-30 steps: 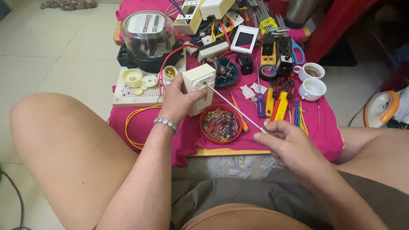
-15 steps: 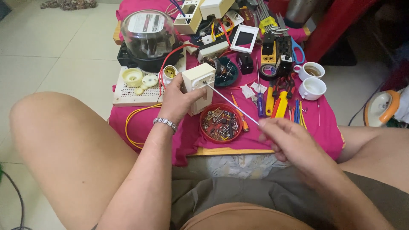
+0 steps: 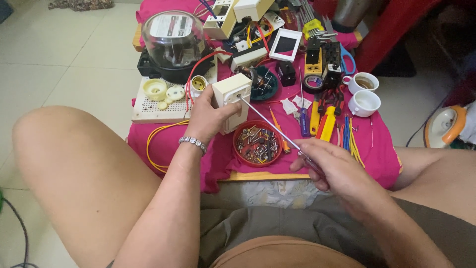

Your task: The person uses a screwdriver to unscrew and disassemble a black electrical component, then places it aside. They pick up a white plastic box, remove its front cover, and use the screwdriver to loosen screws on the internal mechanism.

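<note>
A low table draped in a pink cloth carries everything, crowded edge to edge. Largest on it is the dome-covered electric meter at the far left, a clear glass shell over a dial and label. Below it lies a perforated white board bearing a cream lamp holder and a few small cream parts. At the near edge sits a round red dish, filled with a jumble of screws and small metal bits. Well to the right stand two white cups — the farther one holds a brown drink, the nearer looks nearly drained, with only a pale residue. Between dish and cups lie several screwdrivers with yellow, red and blue handles.

The left hand is wrapped tight around a cream switch box, holding it upright just above the cloth, beside the red dish. The right hand is closed on the handle of a long thin screwdriver; its shaft runs up and to the left, the tip touching the box's face near the top.

Against the picture from half a second before, little differs: box, dish and cups sit as they did, and the tip remains at the box. The right hand lies a touch nearer the table edge — its fingers blurred.
</note>
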